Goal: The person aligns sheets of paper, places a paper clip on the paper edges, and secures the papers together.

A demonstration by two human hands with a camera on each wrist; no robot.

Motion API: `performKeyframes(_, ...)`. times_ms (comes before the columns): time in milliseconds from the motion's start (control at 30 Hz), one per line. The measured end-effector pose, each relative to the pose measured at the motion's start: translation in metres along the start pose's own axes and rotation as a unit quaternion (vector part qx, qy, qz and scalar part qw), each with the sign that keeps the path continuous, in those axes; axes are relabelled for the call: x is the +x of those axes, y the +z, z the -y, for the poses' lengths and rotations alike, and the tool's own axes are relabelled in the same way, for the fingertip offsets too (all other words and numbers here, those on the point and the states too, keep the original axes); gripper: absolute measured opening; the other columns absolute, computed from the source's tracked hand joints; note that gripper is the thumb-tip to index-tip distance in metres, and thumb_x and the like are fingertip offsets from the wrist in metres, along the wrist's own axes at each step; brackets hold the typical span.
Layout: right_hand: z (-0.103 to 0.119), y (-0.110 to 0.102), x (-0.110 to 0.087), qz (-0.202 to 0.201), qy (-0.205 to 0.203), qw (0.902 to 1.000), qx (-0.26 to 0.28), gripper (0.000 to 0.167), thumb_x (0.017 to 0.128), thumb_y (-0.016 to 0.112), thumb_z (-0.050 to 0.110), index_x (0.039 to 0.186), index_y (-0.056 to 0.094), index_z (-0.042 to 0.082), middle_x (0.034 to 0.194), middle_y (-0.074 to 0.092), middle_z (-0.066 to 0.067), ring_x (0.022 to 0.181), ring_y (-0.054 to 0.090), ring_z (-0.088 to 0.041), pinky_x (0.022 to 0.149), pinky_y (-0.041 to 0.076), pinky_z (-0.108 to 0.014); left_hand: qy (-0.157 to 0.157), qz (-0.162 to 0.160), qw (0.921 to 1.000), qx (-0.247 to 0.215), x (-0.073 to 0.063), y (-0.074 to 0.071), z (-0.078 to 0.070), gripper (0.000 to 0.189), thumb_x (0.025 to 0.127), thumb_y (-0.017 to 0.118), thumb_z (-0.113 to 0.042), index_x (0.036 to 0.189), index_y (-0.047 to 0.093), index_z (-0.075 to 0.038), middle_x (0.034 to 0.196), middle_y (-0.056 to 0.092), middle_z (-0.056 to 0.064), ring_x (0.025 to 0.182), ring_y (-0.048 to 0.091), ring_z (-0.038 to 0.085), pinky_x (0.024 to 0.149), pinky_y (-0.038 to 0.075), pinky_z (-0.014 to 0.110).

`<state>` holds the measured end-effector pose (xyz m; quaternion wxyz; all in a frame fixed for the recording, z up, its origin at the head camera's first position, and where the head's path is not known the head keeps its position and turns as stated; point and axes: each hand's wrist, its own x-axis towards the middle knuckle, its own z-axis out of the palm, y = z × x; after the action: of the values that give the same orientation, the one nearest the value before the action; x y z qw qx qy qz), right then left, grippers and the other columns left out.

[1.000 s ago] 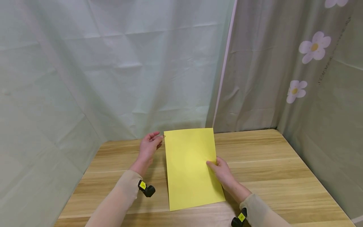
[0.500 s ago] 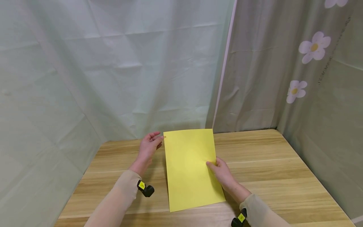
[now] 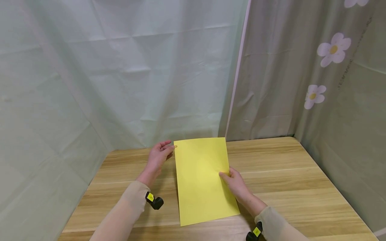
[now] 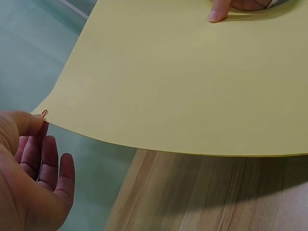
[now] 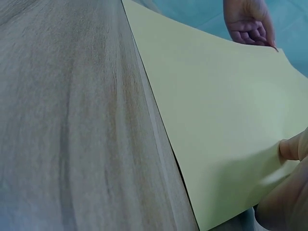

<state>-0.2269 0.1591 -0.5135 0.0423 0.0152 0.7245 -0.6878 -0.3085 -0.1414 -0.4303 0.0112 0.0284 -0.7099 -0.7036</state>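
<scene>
A sheet of yellow paper [image 3: 202,190] is held tilted above the table, its top end raised. At its upper left corner sits a small reddish paper clip [image 4: 44,113], its looped end lying over the sheet's face. My left hand [image 3: 158,155] pinches the clip and that corner between thumb and index finger, the other fingers loosely bent. My right hand [image 3: 236,184] grips the sheet's right edge, with the thumb [image 5: 289,148] on the front face and the fingers behind, mostly hidden by the paper.
A wood-grain table [image 3: 286,187] lies beneath the paper. Behind it hangs a pale curtain [image 3: 144,73], with a flowered grey curtain [image 3: 271,73] to the right. Small black cameras are strapped to both wrists.
The yellow paper has shifted slightly down and left. More of the paper clip now shows inside the sheet's left edge. Both hands keep nearly the same places.
</scene>
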Motion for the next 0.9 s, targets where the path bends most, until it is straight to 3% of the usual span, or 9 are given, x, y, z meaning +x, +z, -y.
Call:
performKeyframes(167, 0.0011, 0.0005, -0.0017, 0.006, -0.003, 1.0, -0.003, 0.033, 0.106, 0.058, 0.017, 0.13, 0.056, -0.005, 0.096, 0.067, -0.014, 0.079, 0.065, -0.022, 0.067, 0.056, -0.034, -0.001, 0.0, 1.0, 0.005, -0.0004, -0.0012, 0.0003, 0.042, 0.1, 0.068, -0.013, 0.138, 0.055, 0.0, 0.113, 0.065, 0.009, 0.107, 0.062, 0.027, 0.092, 0.055, 0.032)
performKeyframes(400, 0.0021, 0.0019, -0.0034, 0.01, -0.005, 0.9999, -0.002, 0.035, 0.106, 0.058, 0.02, 0.131, 0.056, -0.004, 0.099, 0.065, -0.014, 0.081, 0.063, -0.023, 0.067, 0.055, -0.034, -0.005, 0.002, 0.9999, 0.015, -0.0003, -0.0043, 0.0018, 0.046, 0.1, 0.07, -0.016, 0.14, 0.054, 0.0, 0.117, 0.065, 0.011, 0.109, 0.062, 0.03, 0.089, 0.055, 0.029)
performKeyframes(533, 0.0015, 0.0031, -0.0032, 0.004, -0.002, 1.0, -0.001, 0.034, 0.106, 0.058, 0.02, 0.13, 0.056, -0.004, 0.098, 0.066, -0.013, 0.08, 0.063, -0.023, 0.067, 0.055, -0.034, -0.006, 0.0, 0.9999, 0.015, 0.0003, -0.0056, 0.003, 0.049, 0.099, 0.07, -0.016, 0.141, 0.053, 0.001, 0.116, 0.064, 0.01, 0.109, 0.062, 0.032, 0.094, 0.054, 0.035)
performKeyframes(800, -0.0005, 0.0045, -0.0005, -0.003, -0.002, 1.0, -0.002, 0.031, 0.106, 0.058, 0.017, 0.128, 0.058, -0.004, 0.096, 0.066, -0.012, 0.079, 0.063, -0.021, 0.067, 0.055, -0.032, -0.005, -0.011, 0.9999, -0.008, 0.0018, -0.0077, 0.003, 0.044, 0.098, 0.07, -0.01, 0.138, 0.055, 0.001, 0.109, 0.065, 0.006, 0.096, 0.066, 0.024, 0.087, 0.057, 0.031)
performKeyframes(900, -0.0012, 0.0047, 0.0001, -0.002, -0.002, 1.0, 0.0, 0.031, 0.106, 0.058, 0.017, 0.128, 0.057, -0.005, 0.095, 0.066, -0.013, 0.078, 0.064, -0.021, 0.066, 0.055, -0.032, -0.002, -0.016, 0.9999, -0.006, 0.0007, -0.0083, 0.0027, 0.042, 0.098, 0.069, -0.011, 0.137, 0.056, 0.0, 0.108, 0.065, 0.005, 0.1, 0.066, 0.028, 0.089, 0.057, 0.033)
